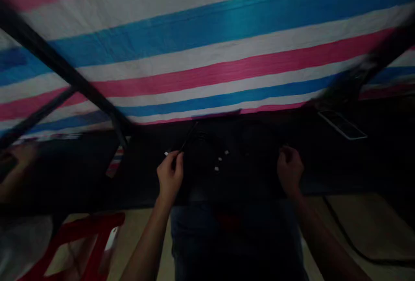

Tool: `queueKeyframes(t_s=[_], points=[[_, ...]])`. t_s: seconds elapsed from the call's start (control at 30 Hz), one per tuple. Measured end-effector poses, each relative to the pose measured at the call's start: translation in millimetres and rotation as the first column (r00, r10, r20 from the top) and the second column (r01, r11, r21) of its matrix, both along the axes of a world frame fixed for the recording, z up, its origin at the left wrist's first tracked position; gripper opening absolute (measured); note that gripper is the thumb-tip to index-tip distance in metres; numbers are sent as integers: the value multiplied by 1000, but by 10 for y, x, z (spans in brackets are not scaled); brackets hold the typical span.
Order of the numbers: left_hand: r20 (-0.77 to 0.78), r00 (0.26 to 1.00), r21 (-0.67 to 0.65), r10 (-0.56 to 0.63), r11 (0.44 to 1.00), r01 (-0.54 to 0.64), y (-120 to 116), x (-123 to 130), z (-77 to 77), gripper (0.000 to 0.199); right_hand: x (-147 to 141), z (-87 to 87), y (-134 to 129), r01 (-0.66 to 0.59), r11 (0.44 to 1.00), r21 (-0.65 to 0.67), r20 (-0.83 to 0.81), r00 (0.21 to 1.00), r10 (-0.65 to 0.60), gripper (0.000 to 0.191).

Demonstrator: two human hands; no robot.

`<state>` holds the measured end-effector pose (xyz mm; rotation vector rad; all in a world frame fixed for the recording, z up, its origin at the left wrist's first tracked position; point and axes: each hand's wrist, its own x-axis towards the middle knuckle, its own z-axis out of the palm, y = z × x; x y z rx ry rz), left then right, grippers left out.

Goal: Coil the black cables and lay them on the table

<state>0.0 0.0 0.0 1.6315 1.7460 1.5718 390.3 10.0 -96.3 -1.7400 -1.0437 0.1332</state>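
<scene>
Currently sorting black cable on dark table: left hand pinched on one cable end, near white connectors. Right hand curled loosely, well apart; cannot tell if holding anything. Next likely needs freeing one strand from the coil. Too dark, no readable labels.

No lettering, label, brand, number or sign can be read anywhere in this dim, blurred view. The striped pink, white and blue sheet carries only bands of colour; the dark tabletop and the flat device lying on it at the right are too dark and soft to show any print.
</scene>
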Motion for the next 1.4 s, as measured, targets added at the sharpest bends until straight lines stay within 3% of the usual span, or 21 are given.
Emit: queueKeyframes(t_s=[0.23,0.33,0.43,0.63,0.83,1.03,1.17,1.3,1.4], points=[[156,985,93,68,992,-83,-145,-84,-54,28,-16,-12,-21,-18,1000,-8,-45,999,18,27],[279,956,170,93,975,-144,-194,-32,-56,32,-8,14,-19,-25,999,-33,-51,998,23,27],[297,947,225,122,955,-193,-277,88,-109,31,-1,33,-11,-34,999,-41,-50,998,32,26],[-28,995,132,98,987,-94,-388,466,-291,31,-2,27,-24,-41,999,-3,-55,998,41,23],[-302,953,-28,-13,1000,5,-155,667,-326,33,-12,38,-51,-54,998,19,-17,998,55,21],[-600,765,-284,-232,956,68,-26,681,-400,11,-42,62,-59,-111,993,49,181,978,100,19],[-629,736,-296,-252,952,73,-11,704,-441,11,-45,55,-66,-129,990,51,195,974,117,19],[-641,741,-242,-200,969,53,30,656,-313,14,-42,53,-65,-115,992,55,188,977,102,19],[-628,773,-156,-93,988,-8,108,485,-54,21,-46,57,-62,-118,992,52,175,979,108,20]])
